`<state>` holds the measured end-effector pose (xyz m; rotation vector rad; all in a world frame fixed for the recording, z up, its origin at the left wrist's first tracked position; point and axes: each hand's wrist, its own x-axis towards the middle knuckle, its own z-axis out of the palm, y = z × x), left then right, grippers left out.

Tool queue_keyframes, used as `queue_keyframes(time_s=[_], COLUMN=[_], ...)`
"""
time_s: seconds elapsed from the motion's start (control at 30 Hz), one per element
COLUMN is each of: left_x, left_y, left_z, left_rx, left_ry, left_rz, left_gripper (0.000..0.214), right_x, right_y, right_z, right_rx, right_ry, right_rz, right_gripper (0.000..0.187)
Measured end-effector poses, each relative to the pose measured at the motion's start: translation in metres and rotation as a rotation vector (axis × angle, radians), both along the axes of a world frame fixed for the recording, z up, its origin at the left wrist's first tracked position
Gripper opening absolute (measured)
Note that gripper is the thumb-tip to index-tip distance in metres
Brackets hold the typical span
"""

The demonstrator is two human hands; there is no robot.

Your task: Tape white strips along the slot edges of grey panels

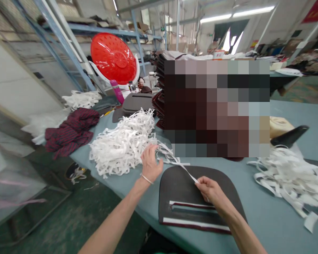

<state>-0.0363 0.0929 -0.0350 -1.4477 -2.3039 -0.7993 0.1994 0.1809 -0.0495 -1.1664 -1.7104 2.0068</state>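
The white strip (188,173) is pinched between thumb and fingertips of the R hand (208,190), that grip closed on its end. It hangs over the far part of a dark panel (175,185) & runs back L toward the strip pile (119,146). L hand (151,163) is at the R edge of that pile, fingers loosely curled, thumb well apart, looks like nothing's gripped; can't tell if the fingertips touch any strips tbh.

Panel's flat on the table (270,215), near the edge. Has a long slot w/ a white band (192,204) along its far side, plus another white band (196,223) along the near edge, both w/ dark red trim.

What could go wrong imo: a few loose strips bunch up btwn the hands, so a quick pull could snag & drag extras along. Thin end in a fingertip pinch = could slip out if it catches. Strip could also twist since it's unsupported mid-way. And w/ the panel so close to the edge, a forearm bump might shift it.

Further out: stacked dark red pieces (159,106) (mostly pixelated, can't say more), second strip heap (281,173) on the R, striped cloth (70,131) far L, big red basin (113,58) behind.
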Motion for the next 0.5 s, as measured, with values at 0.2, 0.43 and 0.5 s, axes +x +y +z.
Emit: queue_keyframes(time_s=[0.2, 0.43, 0.5], left_x=[0.024, -0.054, -0.028], left_y=[0.008, 0.03, 0.014], left_z=[-0.022, -0.017, -0.014], left_rx=[-0.268, -0.281, -0.266], left_ry=[0.064, -0.038, -0.052], left_rz=[-0.376, -0.155, -0.209], left_gripper=[0.026, 0.02, 0.024], right_x=[-0.003, 0.078, 0.086], right_y=[-0.019, -0.01, -0.007], right_z=[-0.012, -0.003, 0.0], right_rx=[0.053, 0.193, 0.194], right_ry=[-0.013, -0.251, -0.237], right_rz=[0.071, -0.047, -0.085], right_gripper=[0.033, 0.037, 0.038])
